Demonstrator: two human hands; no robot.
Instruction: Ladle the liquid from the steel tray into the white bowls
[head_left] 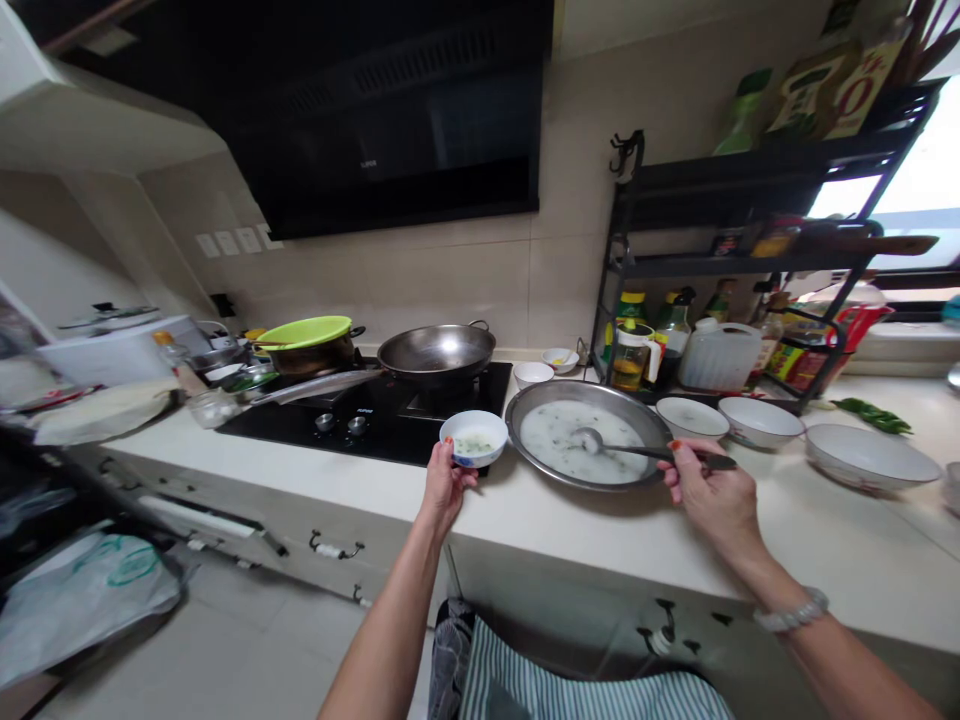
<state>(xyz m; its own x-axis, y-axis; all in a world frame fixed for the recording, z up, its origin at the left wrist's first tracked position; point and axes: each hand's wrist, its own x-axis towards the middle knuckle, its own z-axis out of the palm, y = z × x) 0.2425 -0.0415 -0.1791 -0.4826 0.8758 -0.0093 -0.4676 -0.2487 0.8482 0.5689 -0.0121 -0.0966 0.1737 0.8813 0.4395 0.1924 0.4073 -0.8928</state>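
My left hand (444, 482) grips a small white bowl (474, 455) with a blue pattern near its base; some pale liquid with green bits lies inside. Just right of it, a wide steel basin (600, 484) rests on the counter, full of milky soup (559, 440) with dark flecks. In my right hand (709, 490) is the dark handle of a ladle (591, 440), whose metal head sits in the soup at the basin's middle. The fingers of both hands are closed around what they hold.
A wok (437, 350) and a pot topped by a green colander (307, 332) stand on the black cooktop (360, 425). White bowls (761, 425) line the counter to the right. Behind them rises a black rack (690, 265) with bottles. A cleaver-like blade (319, 386) lies left.
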